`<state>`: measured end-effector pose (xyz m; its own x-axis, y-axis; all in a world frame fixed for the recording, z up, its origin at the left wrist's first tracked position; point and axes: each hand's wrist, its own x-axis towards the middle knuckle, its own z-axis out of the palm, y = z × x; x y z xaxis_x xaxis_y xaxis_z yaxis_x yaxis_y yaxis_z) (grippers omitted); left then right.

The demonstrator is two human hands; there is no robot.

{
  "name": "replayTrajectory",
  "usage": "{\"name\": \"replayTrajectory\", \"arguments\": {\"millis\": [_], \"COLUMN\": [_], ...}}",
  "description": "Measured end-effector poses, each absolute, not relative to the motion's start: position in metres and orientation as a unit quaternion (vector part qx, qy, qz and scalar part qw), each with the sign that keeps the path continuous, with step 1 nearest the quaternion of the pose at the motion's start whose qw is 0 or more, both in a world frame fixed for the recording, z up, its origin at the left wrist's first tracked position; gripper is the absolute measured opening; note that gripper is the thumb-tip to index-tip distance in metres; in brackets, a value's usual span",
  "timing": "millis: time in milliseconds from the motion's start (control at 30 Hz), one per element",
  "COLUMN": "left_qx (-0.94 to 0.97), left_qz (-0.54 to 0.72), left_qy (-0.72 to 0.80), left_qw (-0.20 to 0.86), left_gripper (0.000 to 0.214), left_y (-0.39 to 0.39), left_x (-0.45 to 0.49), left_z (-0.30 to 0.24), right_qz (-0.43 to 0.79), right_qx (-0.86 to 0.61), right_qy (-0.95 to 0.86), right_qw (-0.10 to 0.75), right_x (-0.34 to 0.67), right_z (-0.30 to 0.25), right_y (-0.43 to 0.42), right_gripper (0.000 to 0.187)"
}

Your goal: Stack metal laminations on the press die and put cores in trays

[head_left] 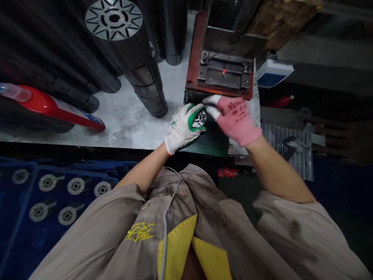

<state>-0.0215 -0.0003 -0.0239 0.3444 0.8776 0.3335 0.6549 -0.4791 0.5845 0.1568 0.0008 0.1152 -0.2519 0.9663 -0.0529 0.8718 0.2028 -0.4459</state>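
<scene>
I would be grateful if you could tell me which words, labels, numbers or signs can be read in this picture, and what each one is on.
Pink glove on the right hand: dark printed characters, too blurred to read.
Yellow embroidery on the jacket: stylised characters, unreadable.
Label on the red bottle: too small to read.

Disc stacks (145, 87) on bench (125, 124), left of press plate (224, 74); crate (20, 217) below bench.

Left glove (183, 127) white, green-palmed; right glove (234, 119) pink, dark-printed.
</scene>
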Motion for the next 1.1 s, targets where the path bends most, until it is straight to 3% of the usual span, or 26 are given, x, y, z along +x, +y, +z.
{"name": "replayTrajectory", "arguments": {"millis": [133, 267, 367, 467, 567, 700, 800, 933, 1100], "left_qx": [0.801, 0.810, 0.799, 0.765, 0.732, 0.730, 0.737, 0.755, 0.787], "left_qz": [0.311, 0.293, 0.330, 0.386, 0.403, 0.368, 0.359, 0.346, 0.330], "left_qy": [0.482, 0.473, 0.462, 0.448, 0.482, 0.527, 0.529, 0.524, 0.481], "left_qw": [0.171, 0.184, 0.199, 0.256, 0.265, 0.233, 0.221, 0.192, 0.202], "left_gripper": [0.074, 0.074, 0.076, 0.067, 0.056, 0.058, 0.069, 0.094, 0.088], "left_y": [-0.001, -0.002, -0.001, 0.001, 0.001, -0.001, -0.004, -0.003, 0.000], "left_x": [-0.019, -0.023, -0.024, -0.020, -0.013, -0.007, -0.008, -0.011, -0.015], "left_z": [-0.021, -0.015, -0.012, -0.010, -0.009, -0.009, -0.012, -0.017, -0.018], "right_qz": [0.136, 0.088, 0.094, 0.064, -0.042, -0.091, -0.073, 0.031, 0.097], "right_qx": [-0.562, -0.510, -0.507, -0.582, -0.651, -0.648, -0.639, -0.597, -0.516], "right_qy": [-0.809, -0.827, -0.832, -0.804, -0.758, -0.755, -0.765, -0.801, -0.849], "right_qw": [-0.106, -0.220, -0.207, -0.101, -0.014, -0.045, -0.024, 0.023, -0.061], "right_x": [0.132, 0.113, 0.120, 0.138, 0.152, 0.156, 0.159, 0.164, 0.164], "right_z": [0.095, 0.104, 0.123, 0.143, 0.155, 0.157, 0.153, 0.119, 0.079], "right_y": [-0.013, -0.009, -0.007, 0.001, 0.021, 0.043, 0.035, 0.008, -0.002], "right_gripper": [0.035, 0.041, 0.037, 0.046, 0.061, 0.064, 0.064, 0.045, 0.037]}}
